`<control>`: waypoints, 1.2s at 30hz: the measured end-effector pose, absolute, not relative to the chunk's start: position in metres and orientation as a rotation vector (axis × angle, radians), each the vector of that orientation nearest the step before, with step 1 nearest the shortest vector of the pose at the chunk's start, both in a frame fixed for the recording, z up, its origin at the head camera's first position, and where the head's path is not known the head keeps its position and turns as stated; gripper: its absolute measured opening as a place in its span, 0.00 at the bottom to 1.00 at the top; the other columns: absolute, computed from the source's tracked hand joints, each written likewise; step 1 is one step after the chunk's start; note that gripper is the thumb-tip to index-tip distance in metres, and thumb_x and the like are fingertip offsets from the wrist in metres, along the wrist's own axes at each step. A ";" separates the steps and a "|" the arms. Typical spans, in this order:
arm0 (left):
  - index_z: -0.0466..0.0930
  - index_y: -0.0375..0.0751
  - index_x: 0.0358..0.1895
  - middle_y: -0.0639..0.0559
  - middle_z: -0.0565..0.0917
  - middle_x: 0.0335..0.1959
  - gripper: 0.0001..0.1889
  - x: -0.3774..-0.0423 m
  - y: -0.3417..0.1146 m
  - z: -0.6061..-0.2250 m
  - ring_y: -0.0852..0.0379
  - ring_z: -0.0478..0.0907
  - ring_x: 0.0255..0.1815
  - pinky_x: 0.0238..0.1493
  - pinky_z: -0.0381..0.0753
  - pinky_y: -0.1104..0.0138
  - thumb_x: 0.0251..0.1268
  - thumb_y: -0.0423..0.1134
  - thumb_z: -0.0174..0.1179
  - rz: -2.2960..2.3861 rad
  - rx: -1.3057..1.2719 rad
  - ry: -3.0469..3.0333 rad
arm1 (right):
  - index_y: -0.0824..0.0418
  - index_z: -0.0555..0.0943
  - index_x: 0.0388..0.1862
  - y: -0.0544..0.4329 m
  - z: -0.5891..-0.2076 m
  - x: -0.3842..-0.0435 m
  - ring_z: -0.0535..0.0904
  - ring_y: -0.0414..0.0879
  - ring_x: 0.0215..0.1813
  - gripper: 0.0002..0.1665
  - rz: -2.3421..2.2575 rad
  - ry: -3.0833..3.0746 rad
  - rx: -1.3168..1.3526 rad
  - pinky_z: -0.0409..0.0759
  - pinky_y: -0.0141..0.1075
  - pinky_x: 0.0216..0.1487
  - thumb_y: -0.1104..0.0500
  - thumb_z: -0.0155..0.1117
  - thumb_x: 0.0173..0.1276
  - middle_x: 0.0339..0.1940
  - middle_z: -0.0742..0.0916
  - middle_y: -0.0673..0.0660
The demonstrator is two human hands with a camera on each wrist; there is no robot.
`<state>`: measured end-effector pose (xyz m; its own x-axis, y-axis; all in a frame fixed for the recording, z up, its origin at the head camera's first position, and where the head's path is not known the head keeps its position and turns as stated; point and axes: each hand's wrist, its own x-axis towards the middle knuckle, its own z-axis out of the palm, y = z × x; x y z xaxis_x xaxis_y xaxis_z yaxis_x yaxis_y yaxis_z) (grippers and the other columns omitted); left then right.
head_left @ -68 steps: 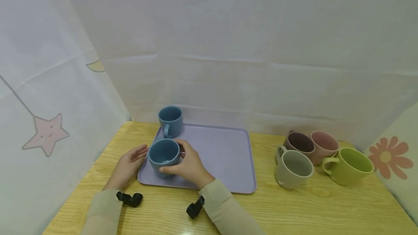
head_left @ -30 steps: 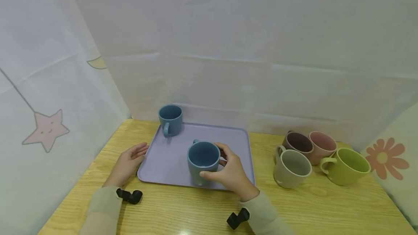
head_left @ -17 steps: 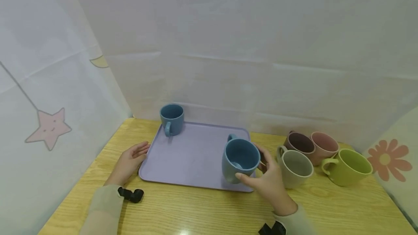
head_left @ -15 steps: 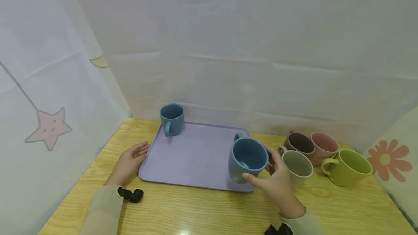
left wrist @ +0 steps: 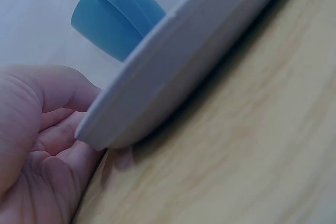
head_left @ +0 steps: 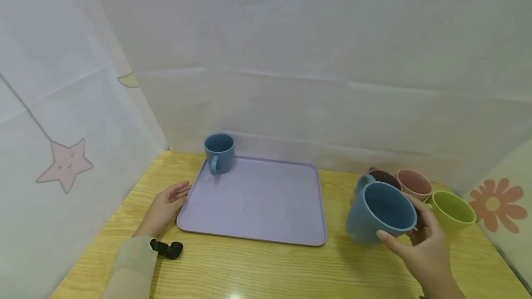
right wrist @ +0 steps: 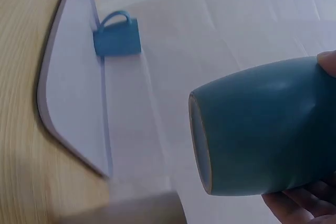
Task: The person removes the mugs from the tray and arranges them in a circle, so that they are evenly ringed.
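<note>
My right hand [head_left: 428,248] grips a blue mug [head_left: 367,218] by its sides, thumb on the near side and fingers round the far side. The mug is held above the table, right of the lilac tray [head_left: 249,234], its handle turned away. Its bare base shows in the right wrist view, where the mug [right wrist: 262,129] hangs clear of the surface. My left hand [head_left: 164,209] lies at the tray's left edge, fingers loosely bent; in the left wrist view the fingers [left wrist: 68,90] touch the tray's rim [left wrist: 152,72]. A second blue mug [head_left: 220,153] stands in the tray's back left corner.
To the right stand a dark brown mug [head_left: 384,178], a pink mug [head_left: 414,183] and a yellow-green mug [head_left: 452,209], partly covered by my right hand and the held mug. The grey mug is hidden in the head view. A white cloth wall [head_left: 266,82] rises behind the wooden table [head_left: 216,262].
My right hand has carried the blue mug from the tray's front left, rightward across the tray and past its right edge, lifting it. My left hand has stayed at the tray's edge.
</note>
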<state>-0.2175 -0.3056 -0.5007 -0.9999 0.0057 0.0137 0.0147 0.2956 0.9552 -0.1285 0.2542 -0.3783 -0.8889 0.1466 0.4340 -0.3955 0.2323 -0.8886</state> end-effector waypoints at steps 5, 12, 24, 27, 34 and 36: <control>0.57 0.31 0.78 0.31 0.68 0.73 0.28 -0.217 -0.305 -0.498 0.38 0.65 0.74 0.56 0.70 0.86 0.80 0.30 0.51 -1.839 -0.038 -2.532 | 0.61 0.72 0.70 0.286 -0.380 -0.117 0.80 0.34 0.53 0.51 1.709 -2.039 0.141 0.78 0.18 0.50 0.88 0.69 0.48 0.58 0.81 0.49; 0.57 0.30 0.78 0.31 0.67 0.73 0.28 -0.215 -0.305 -0.494 0.38 0.65 0.74 0.56 0.70 0.85 0.79 0.29 0.50 -1.822 -0.032 -2.537 | 0.55 0.74 0.69 0.311 -0.388 -0.107 0.79 0.31 0.50 0.46 1.693 -2.044 -0.124 0.79 0.17 0.45 0.83 0.71 0.53 0.54 0.81 0.45; 0.58 0.31 0.78 0.32 0.68 0.73 0.28 -0.217 -0.310 -0.499 0.38 0.65 0.74 0.56 0.70 0.85 0.79 0.30 0.50 -1.816 -0.028 -2.531 | 0.51 0.73 0.69 0.332 -0.408 -0.102 0.77 0.22 0.43 0.44 1.472 -2.238 -0.483 0.79 0.15 0.36 0.70 0.80 0.55 0.46 0.79 0.35; 0.58 0.30 0.78 0.32 0.68 0.73 0.28 -0.217 -0.308 -0.498 0.38 0.65 0.74 0.56 0.71 0.85 0.79 0.30 0.51 -1.825 -0.031 -2.523 | 0.49 0.69 0.73 0.338 -0.415 -0.106 0.75 0.17 0.42 0.47 1.396 -2.348 -0.580 0.77 0.14 0.35 0.62 0.81 0.57 0.45 0.77 0.29; 0.57 0.30 0.78 0.32 0.68 0.73 0.28 -0.218 -0.304 -0.498 0.38 0.65 0.74 0.56 0.70 0.85 0.79 0.29 0.51 -1.836 -0.011 -2.531 | 0.54 0.65 0.77 0.344 -0.427 -0.111 0.69 0.15 0.41 0.52 1.362 -2.485 -0.661 0.75 0.13 0.35 0.52 0.82 0.57 0.45 0.73 0.27; 0.58 0.30 0.78 0.32 0.68 0.73 0.28 -0.218 -0.304 -0.498 0.39 0.65 0.74 0.56 0.70 0.85 0.79 0.29 0.51 -1.834 -0.008 -2.529 | 0.54 0.65 0.77 0.345 -0.429 -0.112 0.69 0.14 0.41 0.52 1.366 -2.503 -0.663 0.75 0.13 0.35 0.51 0.82 0.57 0.45 0.73 0.27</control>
